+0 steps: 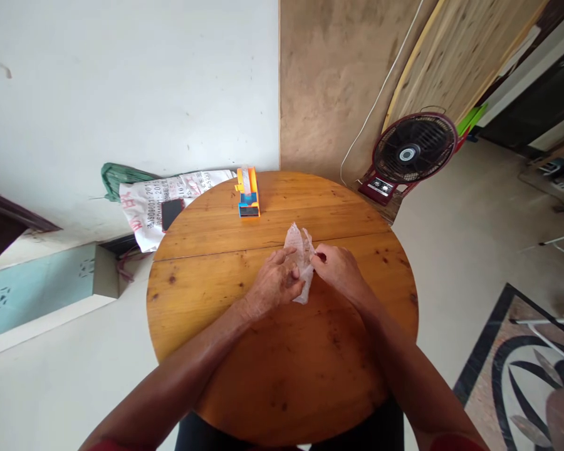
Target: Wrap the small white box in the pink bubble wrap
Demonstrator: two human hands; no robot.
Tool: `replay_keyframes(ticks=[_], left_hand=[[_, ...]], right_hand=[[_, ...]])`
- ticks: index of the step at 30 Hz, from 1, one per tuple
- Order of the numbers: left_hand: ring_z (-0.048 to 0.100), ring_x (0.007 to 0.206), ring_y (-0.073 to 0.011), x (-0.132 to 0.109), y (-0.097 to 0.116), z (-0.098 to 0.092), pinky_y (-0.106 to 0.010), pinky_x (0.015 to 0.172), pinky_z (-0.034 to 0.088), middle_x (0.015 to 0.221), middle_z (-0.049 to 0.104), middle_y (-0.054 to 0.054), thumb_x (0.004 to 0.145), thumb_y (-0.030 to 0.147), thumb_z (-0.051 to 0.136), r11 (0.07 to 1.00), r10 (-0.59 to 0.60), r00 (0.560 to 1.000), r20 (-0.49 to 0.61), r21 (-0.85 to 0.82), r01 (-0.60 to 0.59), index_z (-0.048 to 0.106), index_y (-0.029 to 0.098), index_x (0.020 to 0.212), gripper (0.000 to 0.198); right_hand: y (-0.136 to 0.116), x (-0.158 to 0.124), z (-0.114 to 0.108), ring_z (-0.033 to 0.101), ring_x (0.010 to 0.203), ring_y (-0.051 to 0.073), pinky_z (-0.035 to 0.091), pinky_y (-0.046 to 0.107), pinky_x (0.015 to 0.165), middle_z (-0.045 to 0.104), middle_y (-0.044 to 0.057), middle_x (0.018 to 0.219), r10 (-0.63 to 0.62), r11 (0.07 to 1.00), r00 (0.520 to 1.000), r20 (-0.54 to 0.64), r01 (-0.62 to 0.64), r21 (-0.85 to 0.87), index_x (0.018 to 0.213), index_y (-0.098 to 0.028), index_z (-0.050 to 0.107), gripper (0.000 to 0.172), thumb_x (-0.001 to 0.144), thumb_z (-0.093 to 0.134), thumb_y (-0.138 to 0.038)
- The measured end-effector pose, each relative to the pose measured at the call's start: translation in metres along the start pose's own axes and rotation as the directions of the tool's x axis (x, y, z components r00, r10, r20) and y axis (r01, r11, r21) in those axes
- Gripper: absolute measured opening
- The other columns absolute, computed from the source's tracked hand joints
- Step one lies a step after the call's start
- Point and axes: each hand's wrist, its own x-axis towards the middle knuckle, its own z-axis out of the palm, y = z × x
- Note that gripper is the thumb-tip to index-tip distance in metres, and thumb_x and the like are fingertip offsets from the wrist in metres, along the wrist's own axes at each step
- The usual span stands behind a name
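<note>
Plastic wrap (303,258) pinched in right hand (336,266); left hand (275,275) palm down against it, hold unclear

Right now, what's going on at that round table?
Someone is handling a piece of translucent plastic over the wooden table. The left hand is on its left side, while the right hand pinches its right edge. An orange-and-blue tape dispenser stands near the table's far edge, with neither hand touching it.

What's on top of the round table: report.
The wooden tabletop bears a tape dispenser; the left hand and right hand hold bubble wrap near its middle. What they cover can't be seen.
</note>
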Motion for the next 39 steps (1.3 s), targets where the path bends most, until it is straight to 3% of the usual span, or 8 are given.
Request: replay_keyframes(ticks=[4, 12, 22, 26, 30, 33, 36, 39], left_hand=[[0.051, 0.134, -0.0285, 0.002, 0.002, -0.003, -0.042, 0.107, 0.046, 0.145, 0.052, -0.015, 0.079, 0.022, 0.068, 0.998, -0.053, 0.997, 0.055, 0.026, 0.052, 0.060, 0.019, 0.075, 0.010], [0.045, 0.139, -0.0271, 0.003, 0.004, -0.005, -0.046, 0.111, 0.040, 0.148, 0.050, -0.014, 0.079, 0.019, 0.067, 0.997, -0.073, 0.992, 0.100, 0.018, 0.072, 0.057, 0.020, 0.077, 0.010], [0.050, 0.134, -0.0240, 0.010, 0.003, -0.009, -0.036, 0.097, 0.050, 0.144, 0.053, -0.013, 0.081, 0.021, 0.063, 0.972, -0.115, 0.969, 0.218, -0.177, 0.155, 0.052, 0.020, 0.072, 0.015], [0.043, 0.140, -0.0224, 0.012, 0.003, -0.010, -0.034, 0.098, 0.050, 0.120, 0.067, -0.009, 0.082, 0.019, 0.061, 0.974, -0.108, 0.964, 0.242, -0.168, 0.152, 0.051, 0.022, 0.071, 0.015], [0.042, 0.142, -0.0220, 0.013, 0.006, -0.012, -0.033, 0.099, 0.050, 0.097, 0.071, -0.007, 0.082, 0.017, 0.061, 0.982, -0.070, 0.968, 0.243, -0.155, 0.109, 0.049, 0.023, 0.069, 0.019], [0.042, 0.141, -0.0242, 0.013, 0.006, -0.013, -0.038, 0.104, 0.047, 0.109, 0.070, -0.010, 0.082, 0.018, 0.063, 0.993, -0.033, 0.975, 0.220, -0.105, 0.058, 0.052, 0.022, 0.070, 0.017], [0.044, 0.138, -0.0288, 0.011, 0.003, -0.011, -0.047, 0.109, 0.040, 0.134, 0.059, -0.013, 0.082, 0.023, 0.065, 1.000, -0.010, 0.983, 0.182, 0.005, 0.009, 0.056, 0.020, 0.073, 0.013], [0.048, 0.131, -0.0300, 0.009, 0.001, -0.009, -0.048, 0.106, 0.042, 0.136, 0.053, -0.013, 0.081, 0.026, 0.066, 0.998, 0.020, 0.990, 0.138, 0.052, -0.028, 0.059, 0.019, 0.079, 0.011]], right_hand=[[0.007, 0.006, 0.012, 0.052, 0.061, 0.015, 0.027, 0.028, 0.057, 0.069, 0.004, 0.069, 0.011, 0.993, 0.999, -0.030, -0.007, 0.119, 0.069, -0.019, 0.065, 0.020, 0.083, 0.052, -0.026], [0.022, 0.006, 0.012, 0.058, 0.060, 0.015, 0.039, 0.025, 0.059, 0.067, 0.002, 0.063, 0.048, 0.875, 0.998, -0.041, -0.022, 0.484, 0.066, -0.019, 0.063, 0.020, 0.082, 0.051, -0.023], [0.024, 0.003, 0.012, 0.059, 0.059, 0.015, 0.043, 0.025, 0.060, 0.062, 0.000, 0.060, 0.018, 0.777, 0.998, -0.054, 0.020, 0.629, 0.064, -0.020, 0.056, 0.026, 0.087, 0.048, -0.028], [0.021, 0.002, 0.013, 0.065, 0.072, 0.016, 0.048, 0.026, 0.068, 0.069, 0.002, 0.075, -0.070, 0.699, 0.997, -0.023, 0.066, 0.712, 0.072, -0.018, 0.063, 0.027, 0.090, 0.046, -0.030], [0.030, 0.009, 0.019, 0.064, 0.074, 0.016, 0.049, 0.027, 0.071, 0.070, 0.002, 0.082, -0.109, 0.704, 0.992, -0.069, 0.126, 0.699, 0.086, -0.018, 0.068, 0.020, 0.086, 0.049, -0.026], [0.041, 0.017, 0.022, 0.060, 0.066, 0.013, 0.050, 0.027, 0.068, 0.068, 0.003, 0.091, -0.127, 0.740, 0.981, -0.143, 0.190, 0.646, 0.102, -0.018, 0.068, 0.027, 0.085, 0.048, -0.022], [0.043, 0.020, 0.016, 0.063, 0.088, 0.016, 0.051, 0.032, 0.082, 0.064, 0.007, 0.107, -0.242, 0.793, 0.940, -0.240, 0.334, 0.510, 0.121, -0.018, 0.065, 0.042, 0.086, 0.042, -0.015], [0.032, 0.019, 0.000, 0.058, 0.112, 0.019, 0.046, 0.033, 0.097, 0.057, 0.009, 0.125, -0.397, 0.825, 0.895, -0.203, 0.445, 0.349, 0.130, -0.021, 0.061, 0.048, 0.089, 0.038, -0.012]])
